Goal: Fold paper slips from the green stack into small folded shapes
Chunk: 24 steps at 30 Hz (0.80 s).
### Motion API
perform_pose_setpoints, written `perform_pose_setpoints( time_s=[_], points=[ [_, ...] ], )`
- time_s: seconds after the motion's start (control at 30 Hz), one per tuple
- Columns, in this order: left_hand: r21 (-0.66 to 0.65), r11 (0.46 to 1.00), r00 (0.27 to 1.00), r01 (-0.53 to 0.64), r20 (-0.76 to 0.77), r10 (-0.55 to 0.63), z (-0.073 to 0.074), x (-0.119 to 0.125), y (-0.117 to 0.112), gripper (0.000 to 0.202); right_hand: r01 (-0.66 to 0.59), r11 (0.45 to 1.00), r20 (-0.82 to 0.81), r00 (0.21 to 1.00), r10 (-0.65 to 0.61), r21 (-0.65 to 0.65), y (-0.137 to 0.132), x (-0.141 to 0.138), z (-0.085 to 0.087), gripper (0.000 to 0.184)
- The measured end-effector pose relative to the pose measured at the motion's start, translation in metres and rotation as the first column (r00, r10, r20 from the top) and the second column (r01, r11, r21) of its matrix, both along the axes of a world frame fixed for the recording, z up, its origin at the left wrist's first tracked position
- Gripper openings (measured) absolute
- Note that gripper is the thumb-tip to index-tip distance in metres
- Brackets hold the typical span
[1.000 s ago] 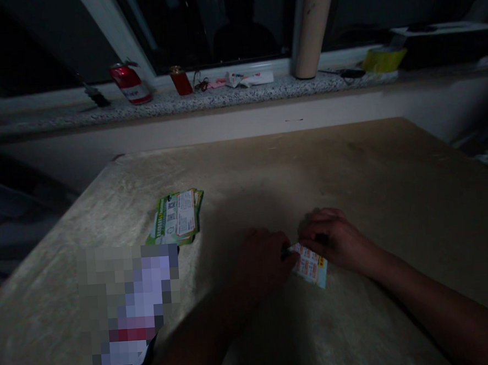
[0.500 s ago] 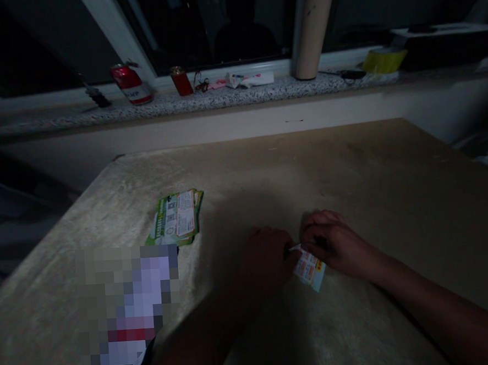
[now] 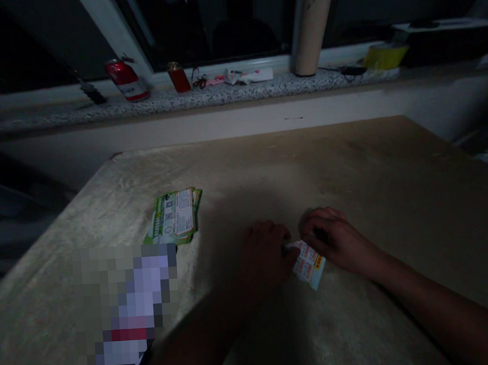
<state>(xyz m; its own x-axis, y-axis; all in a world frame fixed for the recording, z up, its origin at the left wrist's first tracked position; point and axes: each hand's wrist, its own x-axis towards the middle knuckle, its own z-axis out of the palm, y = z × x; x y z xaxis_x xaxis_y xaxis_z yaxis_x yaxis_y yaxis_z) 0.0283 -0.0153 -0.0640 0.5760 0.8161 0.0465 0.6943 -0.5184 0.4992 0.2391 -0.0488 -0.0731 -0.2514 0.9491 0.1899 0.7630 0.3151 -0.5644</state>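
The printed card (image 3: 309, 264) was btwn the two hands, over the near part of the bench (image 3: 363, 175), right of its middle; whether it lay flat or slightly lifted, I cannot tell. The L hand (image 3: 267, 252), in deep shadow, had its grip closed on the upper left corner of this card, thumb on the printed side. The R hand (image 3: 332, 235) was w/ curled fingers at the upper right edge, its thumb touching the card; if this grip was pinching it or only pressing, I cannot tell. Well apart, on the L side, there was a stack of green cards (image 3: 174, 217), and just below it a pixelated phone-like obj. (image 3: 139, 304). Behind, the granite windowsill (image 3: 222, 97) carried a red can (image 3: 126, 79), a cardboard tube (image 3: 313, 29) and a yellow tape roll (image 3: 385, 57), etc.
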Motion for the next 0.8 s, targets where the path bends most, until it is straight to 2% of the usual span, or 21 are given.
perform_pose_setpoints(
  time_s=[0.23,0.47,0.6,0.8],
  points=[
    [0.002,0.993,0.992,0.121,-0.024,-0.121,0.005,-0.002,-0.001,0.015,0.067,0.997,0.032,0.997,-0.068,0.028,0.000,0.001,-0.006,0.002],
    [0.110,0.944,0.927,0.312,-0.251,-0.277,0.018,0.000,-0.003,0.017,0.192,0.981,0.029,0.981,-0.193,0.033,0.001,-0.001,-0.008,0.011],
    [0.154,0.930,0.899,0.334,-0.348,-0.265,0.025,0.002,-0.008,0.022,0.234,0.972,0.027,0.972,-0.235,0.021,0.001,-0.002,-0.007,0.013],
    [0.184,0.959,0.897,0.215,-0.425,-0.120,0.027,0.009,-0.023,0.022,0.239,0.971,0.044,0.970,-0.239,0.001,0.002,-0.002,-0.009,0.013]
  ],
)
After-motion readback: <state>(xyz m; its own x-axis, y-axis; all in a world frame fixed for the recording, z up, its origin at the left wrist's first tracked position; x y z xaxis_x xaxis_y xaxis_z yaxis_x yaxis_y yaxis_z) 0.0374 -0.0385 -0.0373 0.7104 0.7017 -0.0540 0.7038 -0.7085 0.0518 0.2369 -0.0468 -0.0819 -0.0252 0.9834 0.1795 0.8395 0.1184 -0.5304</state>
